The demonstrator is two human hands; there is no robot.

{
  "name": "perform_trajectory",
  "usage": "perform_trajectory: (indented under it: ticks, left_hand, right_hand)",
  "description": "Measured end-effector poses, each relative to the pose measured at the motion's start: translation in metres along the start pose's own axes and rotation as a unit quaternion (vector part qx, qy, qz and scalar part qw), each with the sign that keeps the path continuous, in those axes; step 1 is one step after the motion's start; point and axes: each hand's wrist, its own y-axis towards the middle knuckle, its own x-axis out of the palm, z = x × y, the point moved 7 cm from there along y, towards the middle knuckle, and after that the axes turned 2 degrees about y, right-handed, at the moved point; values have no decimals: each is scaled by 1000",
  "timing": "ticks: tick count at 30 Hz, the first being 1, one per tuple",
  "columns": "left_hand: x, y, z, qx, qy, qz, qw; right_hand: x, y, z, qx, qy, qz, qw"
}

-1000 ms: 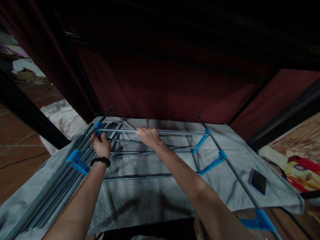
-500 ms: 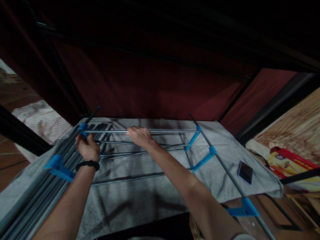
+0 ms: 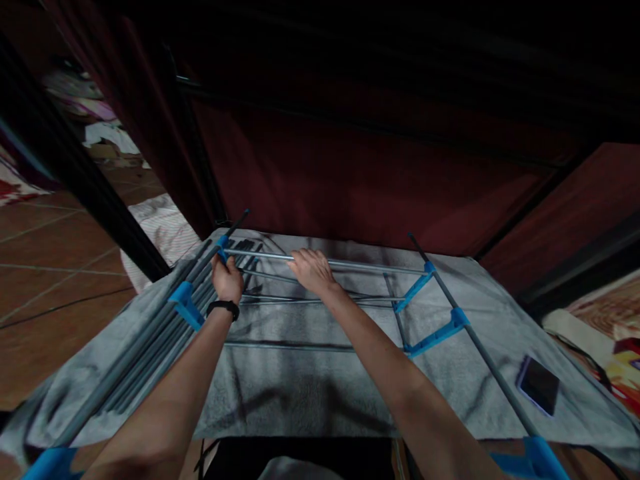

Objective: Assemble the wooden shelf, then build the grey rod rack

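A frame of grey metal tubes with blue plastic connectors lies across a grey cloth. My left hand (image 3: 227, 279), with a black band at the wrist, is closed round the far-left blue connector (image 3: 223, 249), where a crossbar meets the side tube. Its fingertips are partly hidden. Further right, my right hand (image 3: 312, 270) wraps over the far metal crossbar (image 3: 373, 267). That bar runs to the far-right connector (image 3: 429, 267) on the right side tube (image 3: 493, 363). Lower crossbars (image 3: 295, 346) join more blue connectors nearer to me.
Several loose grey tubes (image 3: 150, 353) lie under my left forearm on the cloth (image 3: 295, 400). A phone (image 3: 539, 385) rests at the right. Behind stands a dark red panel (image 3: 350, 180). Striped fabric (image 3: 160, 230) lies on the tiled floor at the left.
The view has swung left, so frame and hands appear further right. Both hands keep their places on the connector and the crossbar.
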Motion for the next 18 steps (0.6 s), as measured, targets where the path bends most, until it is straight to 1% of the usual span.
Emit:
perform_trajectory:
  ticks: [3,5,7,8,9,10,12,13,14,16,18]
  left_hand:
    - [-5,-3,7,10,22,8,1000]
    - [-14,-14,11,10,28,35,999]
    - [-25,-35,17,22,37,81,996]
    - [-28,-49,21,43,43,93,994]
    - [-27,-64,28,79,50,83,992]
    - [-23,-79,34,120,57,55,990]
    - [-4,-110,48,206,76,-45,975]
    - [8,-124,54,246,91,-101,960]
    - [21,-137,61,284,108,-154,940]
    - [47,-157,74,351,146,-240,893]
    - [72,-167,88,400,175,-290,852]
  right_hand:
    - [-10,-17,-7,-26,31,51,998]
    - [-11,-38,-9,-30,53,82,995]
    - [0,-67,-5,-6,77,97,992]
    - [9,-84,1,20,92,100,990]
    - [19,-102,10,52,112,110,986]
    - [30,-121,21,92,132,127,979]
    - [48,-162,48,188,160,170,954]
    - [56,-183,63,234,165,190,939]
    - [63,-203,76,271,166,205,926]
    - [71,-237,98,316,163,220,909]
    - [74,-263,114,345,147,224,899]
